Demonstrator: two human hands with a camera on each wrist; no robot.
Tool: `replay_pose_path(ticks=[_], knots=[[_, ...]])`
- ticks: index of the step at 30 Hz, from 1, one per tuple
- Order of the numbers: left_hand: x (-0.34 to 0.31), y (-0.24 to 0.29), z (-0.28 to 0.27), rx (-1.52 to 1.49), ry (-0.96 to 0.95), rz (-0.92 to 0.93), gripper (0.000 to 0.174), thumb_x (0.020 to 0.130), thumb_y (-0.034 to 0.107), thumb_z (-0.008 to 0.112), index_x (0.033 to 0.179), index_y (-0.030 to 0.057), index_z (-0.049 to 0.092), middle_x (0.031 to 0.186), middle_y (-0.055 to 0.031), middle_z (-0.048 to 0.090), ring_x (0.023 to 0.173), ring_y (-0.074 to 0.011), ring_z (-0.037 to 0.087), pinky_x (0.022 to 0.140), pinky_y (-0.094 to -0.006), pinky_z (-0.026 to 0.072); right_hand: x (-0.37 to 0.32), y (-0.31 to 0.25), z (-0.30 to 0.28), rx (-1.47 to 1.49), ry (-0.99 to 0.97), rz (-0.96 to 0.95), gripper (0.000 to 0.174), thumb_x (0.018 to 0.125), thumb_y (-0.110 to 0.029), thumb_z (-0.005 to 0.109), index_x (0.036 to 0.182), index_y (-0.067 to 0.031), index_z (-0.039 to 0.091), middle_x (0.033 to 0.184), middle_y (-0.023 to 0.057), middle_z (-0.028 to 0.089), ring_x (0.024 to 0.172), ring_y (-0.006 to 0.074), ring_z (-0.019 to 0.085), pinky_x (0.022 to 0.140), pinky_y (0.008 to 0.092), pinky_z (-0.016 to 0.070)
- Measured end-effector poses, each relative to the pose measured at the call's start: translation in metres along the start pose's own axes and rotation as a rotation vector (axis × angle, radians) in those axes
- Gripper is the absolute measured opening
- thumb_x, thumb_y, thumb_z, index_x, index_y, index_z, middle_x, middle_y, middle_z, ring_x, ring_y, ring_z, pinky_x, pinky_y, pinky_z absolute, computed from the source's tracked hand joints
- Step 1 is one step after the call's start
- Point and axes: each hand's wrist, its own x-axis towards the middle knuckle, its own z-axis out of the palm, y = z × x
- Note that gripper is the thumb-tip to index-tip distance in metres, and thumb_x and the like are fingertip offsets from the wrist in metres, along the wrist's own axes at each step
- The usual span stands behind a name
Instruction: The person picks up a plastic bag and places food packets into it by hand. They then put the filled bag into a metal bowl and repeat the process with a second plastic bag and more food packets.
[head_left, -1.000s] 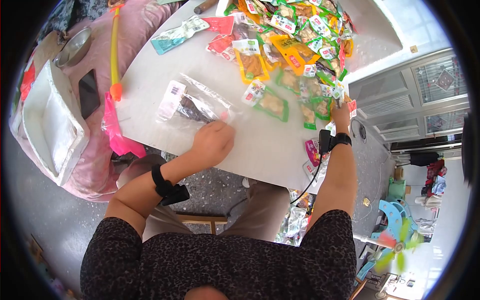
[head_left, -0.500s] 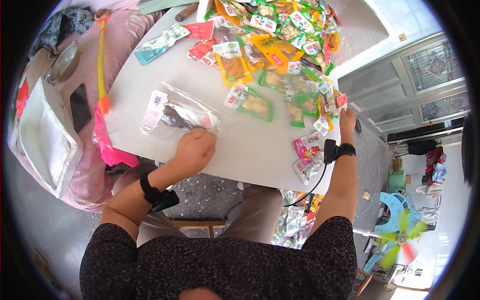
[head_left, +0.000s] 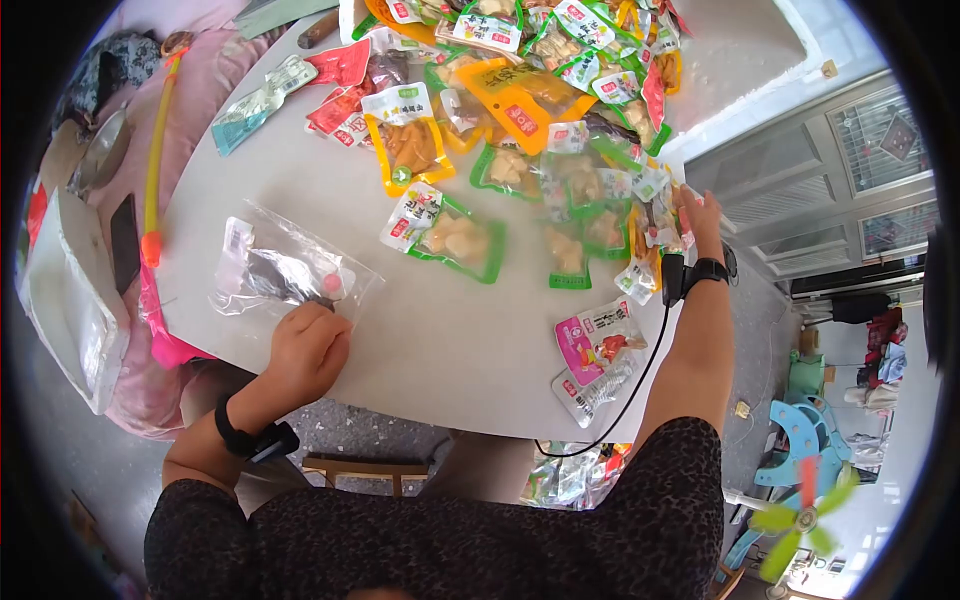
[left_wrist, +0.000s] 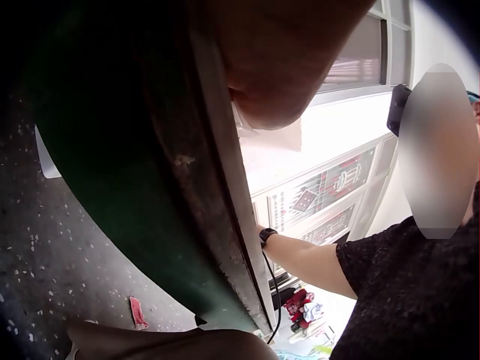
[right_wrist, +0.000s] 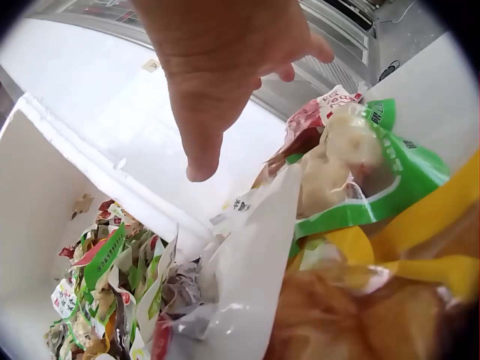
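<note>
My left hand (head_left: 308, 352) pinches the near edge of a clear plastic bag (head_left: 357, 285) with curled fingers; the bag holds a dark item and a white label. In the left wrist view this hand (left_wrist: 274, 75) is over the table's edge, its fingertips hidden. At the table's right side my right hand (head_left: 703, 222) is beside a cluster of small food packets (head_left: 650, 235). The right wrist view shows that hand (right_wrist: 225, 67) with thumb and fingers apart, holding nothing, above a green-edged packet (right_wrist: 397, 184) and a yellow-edged one (right_wrist: 446, 217).
A heap of packets (head_left: 540, 85) covers the far part of the table (head_left: 440, 350). Two packets (head_left: 598, 350) lie near its front right edge. A white foam box (right_wrist: 34, 195) contains more packets. At left are a white tray (head_left: 70, 290) and a yellow stick (head_left: 160, 150).
The head view has shifted, so the table appears further left and lower. Some packets beside my right hand have moved nearer. That hand's fingers have come off them. My left hand stays at the clear bag.
</note>
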Motion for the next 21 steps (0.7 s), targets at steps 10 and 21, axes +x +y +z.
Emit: replay_pose_path(ticks=[10,21], knots=[[0.001,-0.002,0.001,-0.030,0.024,0.000,0.012,0.062,-0.004,0.054,0.072,0.0014,0.051,0.064,-0.0102,0.048,0.057,-0.0268,0.048,0.050,-0.0342,0.0393,-0.040,-0.038,-0.017,0.191,-0.386,-0.066,0.041,0.068,-0.033,0.058,0.088,0.0020,0.055,0.074,0.0109,0.056,0.067,0.0183,0.053,0.061,0.0294,0.0412],[-0.002,0.001,0.000,-0.055,0.085,0.004,0.009,0.064,-0.001,0.054,0.072,0.0033,0.051,0.064,-0.0095,0.048,0.059,-0.0268,0.049,0.053,-0.0350,0.0396,-0.113,-0.099,-0.044,0.493,-0.423,-0.174,0.024,0.062,-0.018,0.058,0.077,0.0005,0.054,0.064,0.0077,0.053,0.057,0.0148,0.049,0.053,0.0273,0.0392]])
